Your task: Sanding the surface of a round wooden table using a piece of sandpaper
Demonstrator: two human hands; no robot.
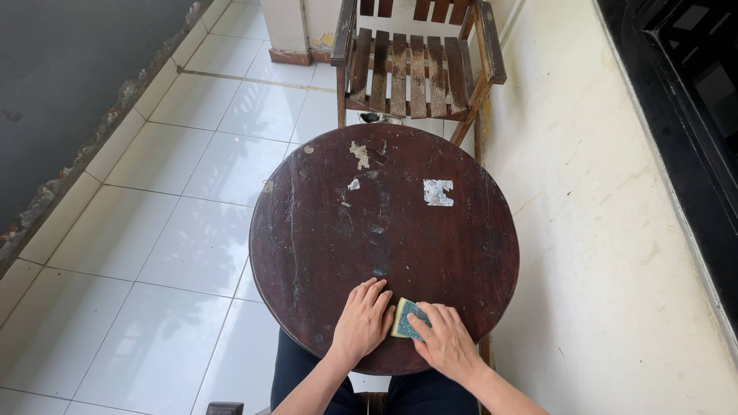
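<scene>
Right hand (446,342) grasps a yellow-and-green rectangular sponge (406,317) on the round dark wooden table's (323,230) near edge; left hand (363,319) lies flat, fingers released, just left

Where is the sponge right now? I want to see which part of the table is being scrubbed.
In the head view, the sponge lies on the near edge of the round table, under the right hand, beside the left hand.

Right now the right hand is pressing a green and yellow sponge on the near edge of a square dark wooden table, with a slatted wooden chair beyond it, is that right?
Not quite: the table is round, not square, as the head view shows. The rest holds: the right hand presses a green and yellow sponge near the table's near edge, with the slatted wooden chair beyond it.
</scene>
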